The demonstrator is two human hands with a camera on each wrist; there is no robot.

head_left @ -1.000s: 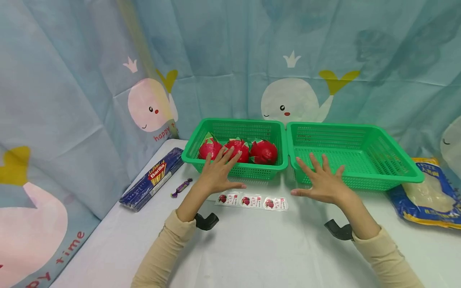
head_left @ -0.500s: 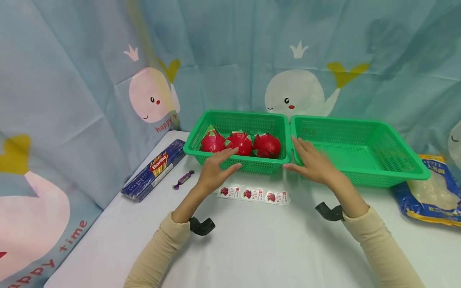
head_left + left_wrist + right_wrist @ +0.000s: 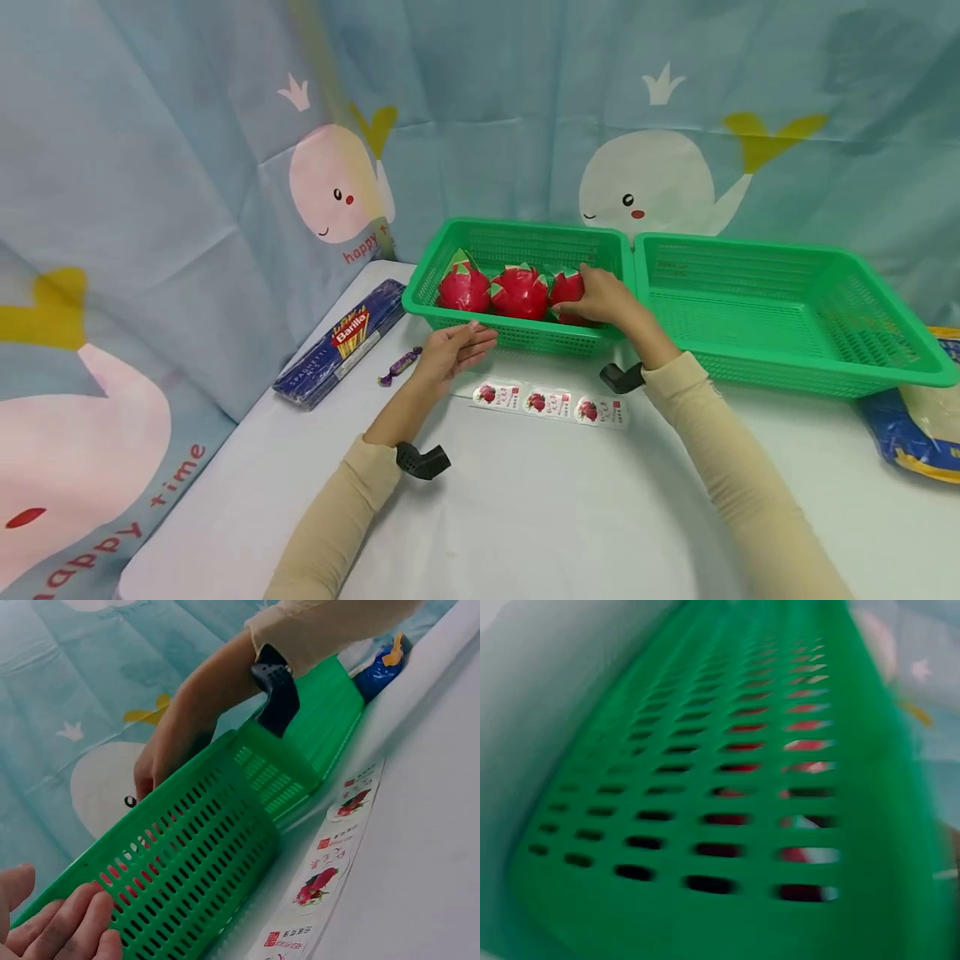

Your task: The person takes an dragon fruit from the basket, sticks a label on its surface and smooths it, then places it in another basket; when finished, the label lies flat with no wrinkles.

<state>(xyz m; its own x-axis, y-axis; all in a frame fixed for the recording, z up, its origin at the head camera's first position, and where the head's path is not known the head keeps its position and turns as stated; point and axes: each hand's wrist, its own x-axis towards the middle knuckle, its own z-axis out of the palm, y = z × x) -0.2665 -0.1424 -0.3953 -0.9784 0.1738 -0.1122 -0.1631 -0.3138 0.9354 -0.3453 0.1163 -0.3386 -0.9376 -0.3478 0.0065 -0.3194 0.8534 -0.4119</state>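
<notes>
Three red dragon fruits with green-tipped scales lie in a row in the left green basket (image 3: pixel 547 337): a left one (image 3: pixel 464 290), a middle one (image 3: pixel 519 293) and a right one (image 3: pixel 567 288). Reaching over the front rim, my right hand (image 3: pixel 611 298) grips the right dragon fruit, thumb in front and fingers behind, covering part of it. My left hand (image 3: pixel 446 357) is at the basket's front wall with fingers extended and holds nothing. In the right wrist view the basket wall (image 3: pixel 682 915) hides the grip; red shows through its slots.
A second green basket (image 3: pixel 757 357) adjoins on the right. A strip of dragon fruit stickers (image 3: pixel 550 404) lies in front. To the left are a blue spaghetti pack (image 3: pixel 341 343) and a purple wrapped candy (image 3: pixel 400 367). A blue-and-yellow bag (image 3: pixel 918 433) lies at far right.
My right hand has moved left from the right basket into the left one and taken hold of the right dragon fruit. My left hand has drawn down to the front wall, fingers closer together.
</notes>
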